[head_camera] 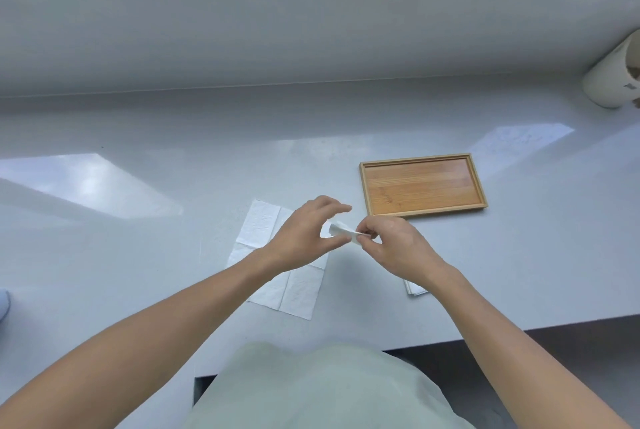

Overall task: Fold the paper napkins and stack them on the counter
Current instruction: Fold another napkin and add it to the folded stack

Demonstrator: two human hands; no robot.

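Both bare forearms come up from the bottom corners and meet in the middle. Left hand (pixel 304 234) is curled in a loose C, thumb and fingers spread apart, palm facing right. Right hand (pixel 391 245) is knuckles-up, thumb and forefinger pinched tight together, fingertips almost touching the left thumb.

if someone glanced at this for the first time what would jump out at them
Two bare hands meet at the centre of the pale counter: the right hand pinches a small folded napkin while the left hand curls open beside it. Under the left wrist lies an unfolded napkin, flat on the counter. The warm wooden tray, with nothing in it, stands out just beyond the right hand.
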